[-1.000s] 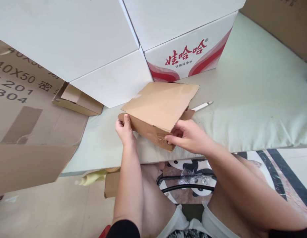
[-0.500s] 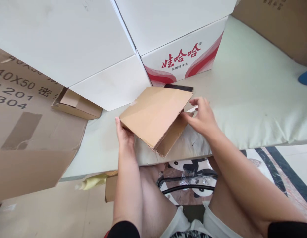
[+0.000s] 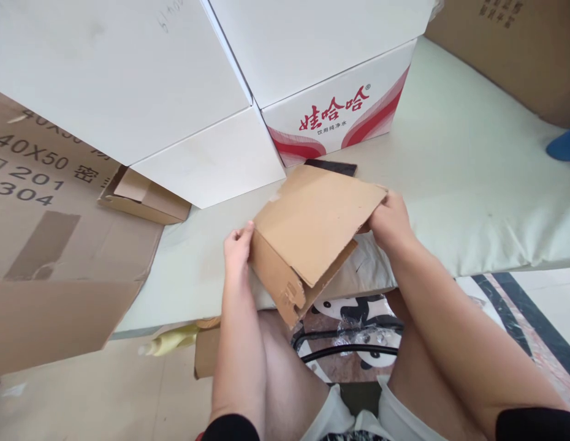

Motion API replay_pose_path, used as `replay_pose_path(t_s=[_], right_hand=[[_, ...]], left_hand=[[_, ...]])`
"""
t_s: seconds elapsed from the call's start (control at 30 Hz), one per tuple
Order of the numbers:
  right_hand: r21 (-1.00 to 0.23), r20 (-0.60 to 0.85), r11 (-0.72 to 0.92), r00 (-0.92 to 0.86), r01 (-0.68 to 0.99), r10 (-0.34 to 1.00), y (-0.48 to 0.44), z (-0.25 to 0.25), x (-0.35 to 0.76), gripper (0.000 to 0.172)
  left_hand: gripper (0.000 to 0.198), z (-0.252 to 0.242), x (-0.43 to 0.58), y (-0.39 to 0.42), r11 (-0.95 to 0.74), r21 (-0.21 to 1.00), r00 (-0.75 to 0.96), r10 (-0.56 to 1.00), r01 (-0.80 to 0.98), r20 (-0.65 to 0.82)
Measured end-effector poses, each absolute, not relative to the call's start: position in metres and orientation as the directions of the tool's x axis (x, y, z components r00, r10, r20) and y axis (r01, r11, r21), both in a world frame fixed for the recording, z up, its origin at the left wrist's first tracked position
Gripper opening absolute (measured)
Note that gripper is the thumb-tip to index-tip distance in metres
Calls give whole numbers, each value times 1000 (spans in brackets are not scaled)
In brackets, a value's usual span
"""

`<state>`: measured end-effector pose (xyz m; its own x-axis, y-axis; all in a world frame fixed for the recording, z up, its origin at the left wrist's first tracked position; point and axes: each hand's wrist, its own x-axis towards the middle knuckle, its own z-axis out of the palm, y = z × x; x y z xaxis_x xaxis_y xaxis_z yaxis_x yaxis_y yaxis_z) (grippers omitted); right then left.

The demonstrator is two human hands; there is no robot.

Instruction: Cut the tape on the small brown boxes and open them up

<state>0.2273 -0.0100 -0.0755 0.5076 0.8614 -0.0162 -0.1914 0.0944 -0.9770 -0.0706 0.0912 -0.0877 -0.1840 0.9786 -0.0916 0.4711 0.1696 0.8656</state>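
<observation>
A brown cardboard box point(image 3: 319, 214), partly folded and open on its near right side, is tilted between my hands above the pale green cloth surface point(image 3: 455, 202). My left hand point(image 3: 238, 245) is closed on its left edge, with the thumb on top by the fold. On the right, my right hand point(image 3: 390, 220) grips the far right corner of its top panel, with some fingers hidden underneath. A torn side flap point(image 3: 278, 275) hangs down at the near left. Behind the box lies a dark flat object point(image 3: 333, 167), partly covered by it.
White cartons point(image 3: 211, 156) are stacked at the back, one with red print point(image 3: 340, 122). A large brown carton point(image 3: 64, 245) and a small open box point(image 3: 151, 199) stand left. Another carton point(image 3: 505, 55) and a blue object point(image 3: 563, 146) are at the right. A yellow bottle point(image 3: 172, 340) is below the edge.
My right hand has taken hold of the box's right corner. The box has shifted right, and its top panel has lifted from the side flap. My left hand has moved slightly right.
</observation>
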Motion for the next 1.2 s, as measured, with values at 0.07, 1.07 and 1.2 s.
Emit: replay_pose_path(t_s=[0.07,1.07,1.2], right_hand=[[-946,-108,83,542,-315,833,-6,-77,227,21],[-890,-74,162,486,-426,871,-16,-54,236,38],[-873,-100,126,427,-471,899,-16,-56,241,36]], left_hand=[[59,-90,-75,91,225,783,-191,972,579,-138],[63,-65,-72,62,272,961,378,886,49,-270],[76,-66,-73,70,165,975,153,978,-151,-142]])
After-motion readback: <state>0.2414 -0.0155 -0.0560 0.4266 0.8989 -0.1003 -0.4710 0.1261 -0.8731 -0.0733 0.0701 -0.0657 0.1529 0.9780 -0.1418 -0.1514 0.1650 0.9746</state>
